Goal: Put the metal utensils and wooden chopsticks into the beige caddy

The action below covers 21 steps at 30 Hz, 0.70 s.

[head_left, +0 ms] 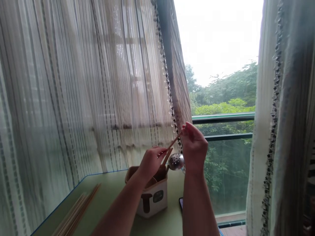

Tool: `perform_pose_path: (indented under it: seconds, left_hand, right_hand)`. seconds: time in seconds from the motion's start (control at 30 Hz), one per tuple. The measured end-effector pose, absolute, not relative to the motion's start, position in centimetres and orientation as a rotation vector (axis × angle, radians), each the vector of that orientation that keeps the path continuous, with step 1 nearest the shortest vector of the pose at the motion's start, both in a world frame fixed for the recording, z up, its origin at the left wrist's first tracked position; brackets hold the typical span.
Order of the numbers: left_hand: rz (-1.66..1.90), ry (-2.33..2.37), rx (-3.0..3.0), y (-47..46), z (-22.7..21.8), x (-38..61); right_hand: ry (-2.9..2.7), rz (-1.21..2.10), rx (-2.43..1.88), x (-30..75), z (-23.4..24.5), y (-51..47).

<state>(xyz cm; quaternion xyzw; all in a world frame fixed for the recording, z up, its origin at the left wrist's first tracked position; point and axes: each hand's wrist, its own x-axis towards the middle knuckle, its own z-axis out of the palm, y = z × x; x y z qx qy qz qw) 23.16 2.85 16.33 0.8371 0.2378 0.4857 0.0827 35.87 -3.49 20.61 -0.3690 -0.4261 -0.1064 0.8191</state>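
Note:
A thin wooden chopstick (175,140) slants between my two hands above a utensil holder. My right hand (195,146) is closed in a pinch on its upper end. Lower down, the fingers of my left hand (149,161) are closed around its other end. Under my left forearm stands the utensil holder (159,205), white with a brown rim and partly hidden by the arm. From it rise a metal slotted spoon (175,162), close to my right wrist, and a wooden handle (166,157). Most of what is inside the holder cannot be seen.
Several chopsticks (77,213) lie in a bundle on the left of the green tabletop (103,200). A dark phone-like edge (180,202) shows beside my right forearm. Striped curtains (81,85) hang behind the table, and a window railing (223,118) is at the right.

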Motion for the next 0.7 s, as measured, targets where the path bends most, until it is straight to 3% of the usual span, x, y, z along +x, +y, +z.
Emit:
perform_pose_path:
  seconds: [0.37, 0.7]
  left_hand:
    - [1.362, 0.747, 2.207, 4.6, 12.8, 21.9]
    - [1.563, 0.922, 2.228, 5.4, 10.9, 22.7]
  right_hand:
    - [-1.191, -0.252, -0.808, 32.8, 20.5, -2.5]
    - [-1.245, -0.244, -0.922, 33.2, 20.2, -0.6]
